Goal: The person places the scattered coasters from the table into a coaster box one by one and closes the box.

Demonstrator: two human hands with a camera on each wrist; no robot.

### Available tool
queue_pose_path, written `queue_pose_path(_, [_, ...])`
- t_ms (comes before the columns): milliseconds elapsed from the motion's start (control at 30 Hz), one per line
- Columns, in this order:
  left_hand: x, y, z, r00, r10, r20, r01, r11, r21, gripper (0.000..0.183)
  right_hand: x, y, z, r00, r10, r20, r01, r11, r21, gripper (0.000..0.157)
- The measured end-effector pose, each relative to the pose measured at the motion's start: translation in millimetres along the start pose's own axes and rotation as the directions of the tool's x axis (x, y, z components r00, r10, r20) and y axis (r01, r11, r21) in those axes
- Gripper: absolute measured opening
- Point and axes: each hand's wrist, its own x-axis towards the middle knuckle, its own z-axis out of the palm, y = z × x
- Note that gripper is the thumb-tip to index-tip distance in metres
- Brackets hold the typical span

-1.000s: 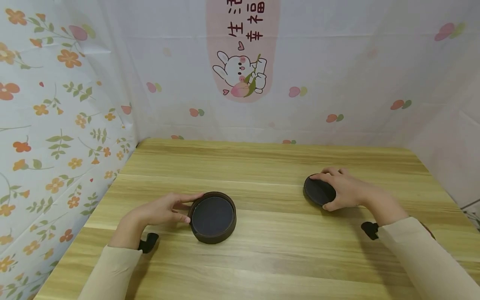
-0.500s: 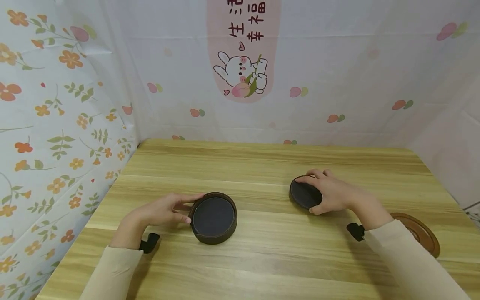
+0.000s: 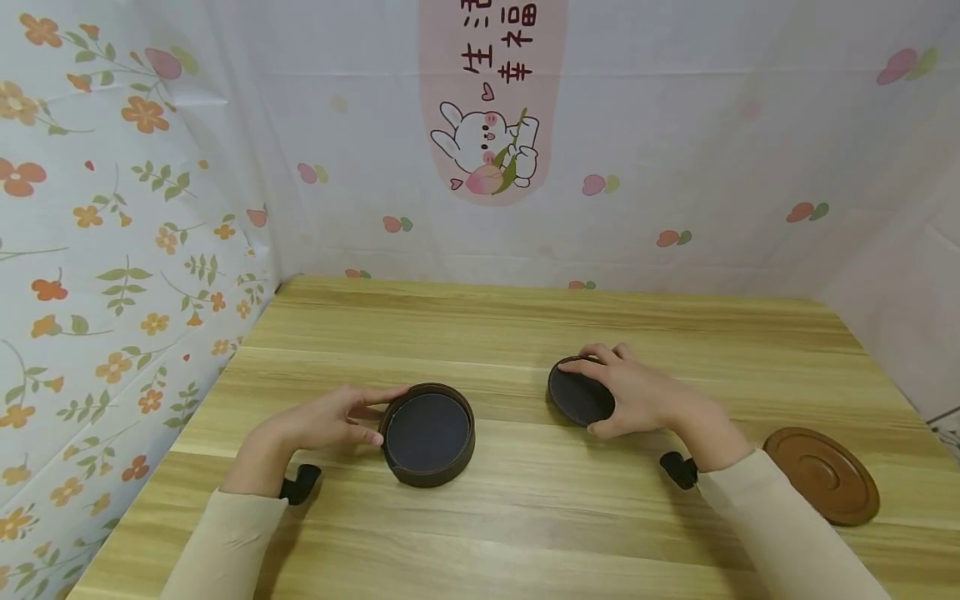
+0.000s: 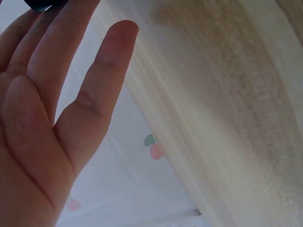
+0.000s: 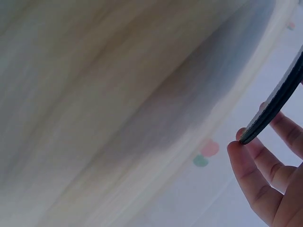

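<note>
In the head view, my left hand (image 3: 318,429) rests against the left side of a round dark-brown holder (image 3: 428,478), thumb and forefinger stretched along its wall. A flat black disc fills the inside of the holder. The left wrist view shows the thumb and fingers straight, with a dark edge at the top left corner. Right of the holder, my right hand (image 3: 637,392) pinches a round black coaster (image 3: 579,398) by its rim, tilted above the table. Seen edge-on in the right wrist view, the coaster (image 5: 272,106) is thin, with the fingertips at its edge.
A brown round lid-like disc (image 3: 821,475) with a raised ring lies on the table (image 3: 525,533) at the right, partly behind the right sleeve. Patterned white cloth (image 3: 337,125) hangs along the back and left sides.
My right hand has carried the black coaster leftward towards the holder. The brown disc has come out from behind the right sleeve. My left hand and the holder stay in place.
</note>
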Motion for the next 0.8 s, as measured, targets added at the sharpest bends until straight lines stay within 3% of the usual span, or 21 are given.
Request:
queue_pose_path(600, [0.6,-1.0,0.5,1.000,-0.023,-0.013,0.023,1.000,0.002,0.074,20.9,-49.9,13.1,0.993,-0.113,-0.022,0.113,0.993,0.030,0.085])
queue_pose_path(800, [0.6,-0.6,0.3,1.000,0.002,-0.011,-0.002,1.000,-0.002,0.073,29.9,-66.3,15.6,0.990,-0.143,-0.012,0.143,0.989,0.034,0.085])
